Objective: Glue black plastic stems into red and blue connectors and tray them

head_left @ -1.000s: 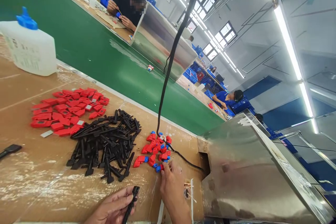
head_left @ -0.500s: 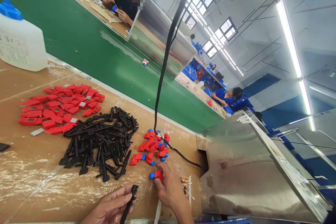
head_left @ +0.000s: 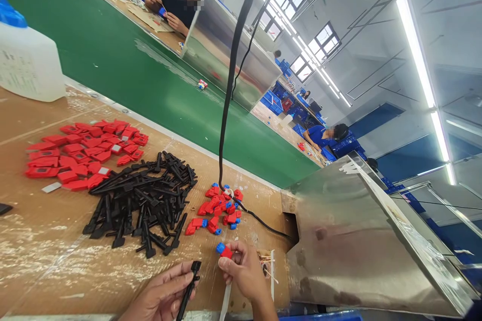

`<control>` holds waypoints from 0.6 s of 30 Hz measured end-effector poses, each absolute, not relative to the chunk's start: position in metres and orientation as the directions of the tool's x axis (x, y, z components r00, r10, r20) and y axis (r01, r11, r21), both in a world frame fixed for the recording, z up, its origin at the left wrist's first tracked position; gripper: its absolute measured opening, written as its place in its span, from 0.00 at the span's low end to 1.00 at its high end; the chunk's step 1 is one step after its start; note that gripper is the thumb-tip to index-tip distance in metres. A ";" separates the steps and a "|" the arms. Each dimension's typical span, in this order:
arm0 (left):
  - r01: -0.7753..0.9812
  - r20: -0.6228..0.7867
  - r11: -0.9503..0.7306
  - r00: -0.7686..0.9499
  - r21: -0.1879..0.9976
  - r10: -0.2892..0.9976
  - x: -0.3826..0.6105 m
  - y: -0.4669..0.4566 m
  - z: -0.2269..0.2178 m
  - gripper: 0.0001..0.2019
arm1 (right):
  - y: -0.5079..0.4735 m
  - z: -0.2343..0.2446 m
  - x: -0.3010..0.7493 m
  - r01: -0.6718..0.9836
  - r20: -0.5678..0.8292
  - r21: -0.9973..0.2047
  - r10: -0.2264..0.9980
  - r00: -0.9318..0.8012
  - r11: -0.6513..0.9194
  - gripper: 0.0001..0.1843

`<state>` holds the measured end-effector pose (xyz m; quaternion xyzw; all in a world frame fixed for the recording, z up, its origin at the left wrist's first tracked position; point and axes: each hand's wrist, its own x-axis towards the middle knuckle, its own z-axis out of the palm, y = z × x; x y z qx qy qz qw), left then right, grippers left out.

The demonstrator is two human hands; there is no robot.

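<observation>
Between the thumb and fingers of my left hand (head_left: 165, 292) is a black plastic stick-shaped part (head_left: 189, 288), its wider end pointing up. My right hand (head_left: 244, 268) pinches a small red and blue plastic piece (head_left: 225, 250), blue end outward, just above the cardboard. Beyond my right hand lies a group of similar red and blue pieces (head_left: 214, 205). A large heap of black stick-shaped parts (head_left: 143, 205) spreads to the left of them. Farther left is a pile of red plastic parts (head_left: 81, 153), a few with grey patches.
A white bottle with a blue cap (head_left: 30, 57) stands at the far left. A black cable (head_left: 226, 125) hangs over the cardboard worktop (head_left: 48, 271). Behind runs a green conveyor belt (head_left: 158, 93). A metal panel (head_left: 339, 241) rises at right. Co-workers sit across the belt.
My right hand has picked the red and blue piece up off the cardboard and tilted it. My left hand has shifted slightly right, still holding the black part.
</observation>
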<state>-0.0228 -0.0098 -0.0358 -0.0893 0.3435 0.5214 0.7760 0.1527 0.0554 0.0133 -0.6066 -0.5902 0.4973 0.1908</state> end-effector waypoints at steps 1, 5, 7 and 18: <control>-0.868 -0.626 0.442 0.218 0.227 0.749 -0.022 -0.010 -0.037 0.21 | 0.053 0.015 0.151 0.463 -0.411 -0.842 0.886 -0.216 -0.278 0.35; -0.856 -0.603 0.448 0.220 0.257 0.767 -0.018 -0.011 -0.035 0.21 | 0.038 0.024 0.144 0.257 -0.472 -0.876 0.832 -0.291 -0.407 0.43; -0.859 -0.576 0.433 0.215 0.274 0.789 -0.017 -0.011 -0.031 0.22 | 0.031 0.028 0.140 0.121 -0.484 -0.873 0.810 -0.333 -0.472 0.38; -0.867 -0.557 0.409 0.198 0.284 0.807 -0.016 -0.013 -0.025 0.21 | 0.019 0.023 0.138 -0.094 -0.439 -0.870 0.847 -0.299 -0.484 0.22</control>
